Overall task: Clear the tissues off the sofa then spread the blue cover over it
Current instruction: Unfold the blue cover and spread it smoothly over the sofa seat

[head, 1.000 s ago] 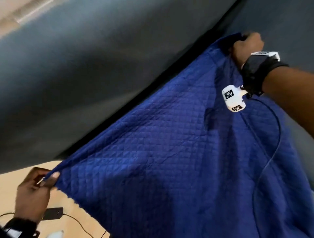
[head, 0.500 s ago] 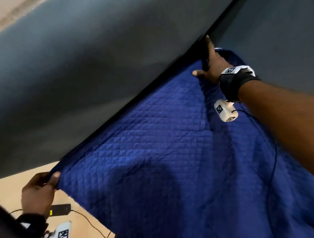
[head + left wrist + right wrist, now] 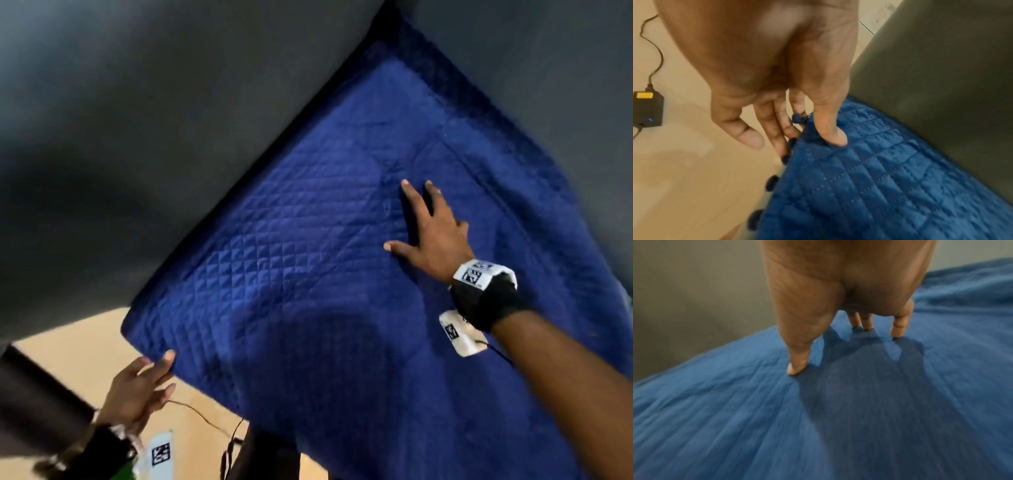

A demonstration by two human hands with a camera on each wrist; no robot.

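The blue quilted cover [image 3: 291, 274] lies flat over the dark grey sofa [image 3: 171, 137] seat, its far corner pushed into the crease where back and side meet. My right hand [image 3: 431, 233] rests flat on it, fingers spread and straight; the right wrist view shows the right hand [image 3: 859, 321] with fingertips touching the cover [image 3: 756, 418]. My left hand [image 3: 147, 383] is at the front left edge. In the left wrist view the left hand [image 3: 818, 113] has its thumb pressed on top of the cover [image 3: 869, 178] and fingers behind the edge, pinching it. No tissues are in view.
Beige floor [image 3: 85, 342] lies left of the sofa's front. On it sits a black power box [image 3: 647, 108] with a yellow label and trailing cables. Dark pom-poms [image 3: 771, 182] hang along the cover's edge. Cables dangle below my left wrist.
My right hand left the back crease and moved toward me to lie flat on the cover. The left hand lowered the front corner, and the cover now lies smooth on the seat.
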